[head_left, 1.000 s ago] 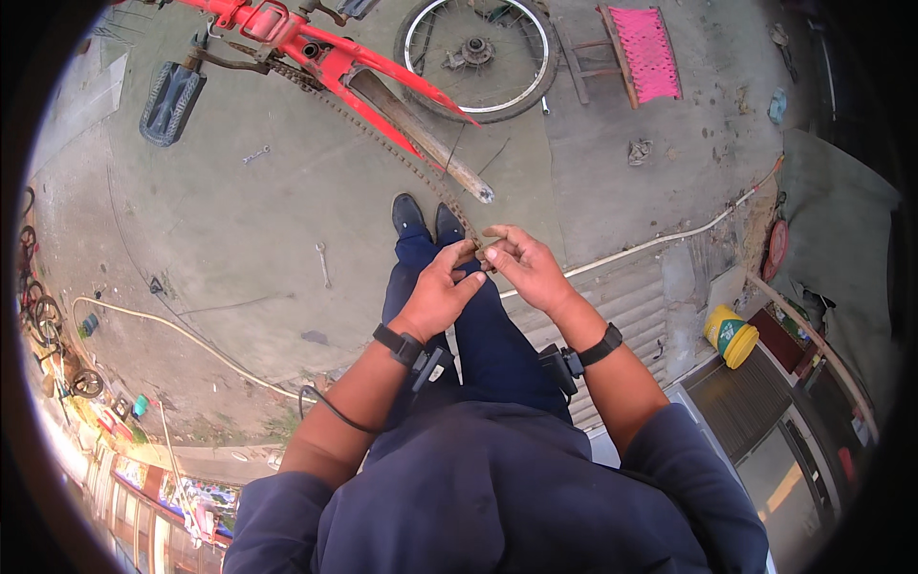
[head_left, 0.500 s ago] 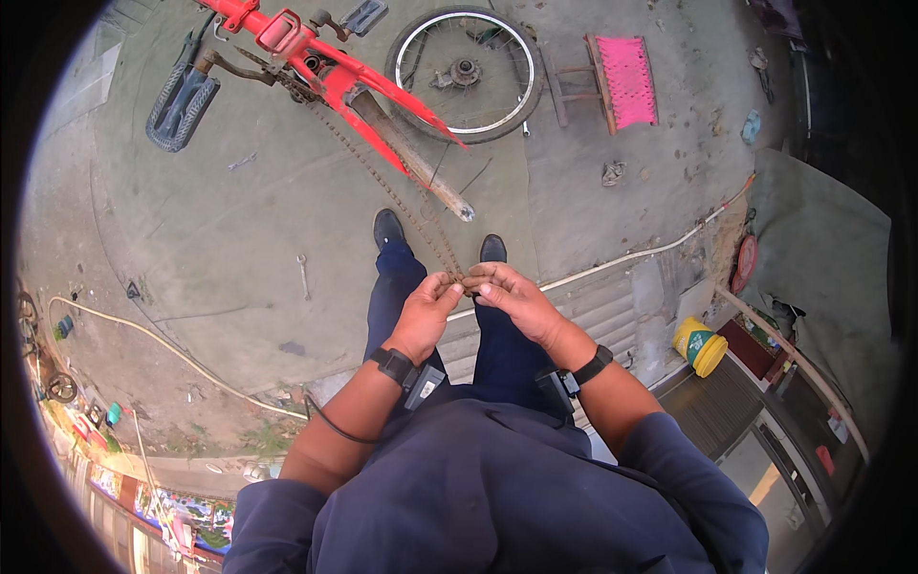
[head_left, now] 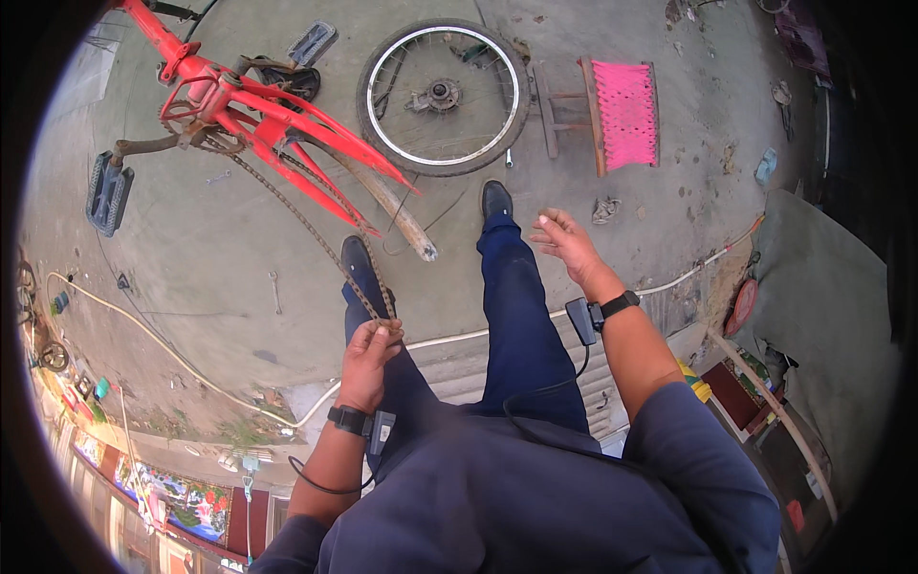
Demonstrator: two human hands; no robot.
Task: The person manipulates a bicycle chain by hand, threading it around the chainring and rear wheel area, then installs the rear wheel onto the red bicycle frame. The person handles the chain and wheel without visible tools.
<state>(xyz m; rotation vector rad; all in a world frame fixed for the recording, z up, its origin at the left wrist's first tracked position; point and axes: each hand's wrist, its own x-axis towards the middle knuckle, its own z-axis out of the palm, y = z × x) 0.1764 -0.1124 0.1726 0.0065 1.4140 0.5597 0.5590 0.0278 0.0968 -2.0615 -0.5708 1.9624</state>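
Observation:
My left hand is closed, its fingertips pinching a bicycle chain above my left leg. Two runs of the chain hang between that hand and the red bicycle frame, where it passes by the chainring. Away to the right, my right hand is raised over the ground near my right shoe, its fingers loosely bent and apart with nothing visible in them. A crank with a black pedal sticks out at the frame's left.
A bicycle wheel lies flat beyond my feet, beside a small stool with a pink woven seat. A wooden pole reaches out from under the frame. A wrench and a long pale hose lie on the ground.
My hands were together at the chain; the right hand has let go and moved right and forward. My left hand has moved left and lower with the chain, and my feet are farther apart.

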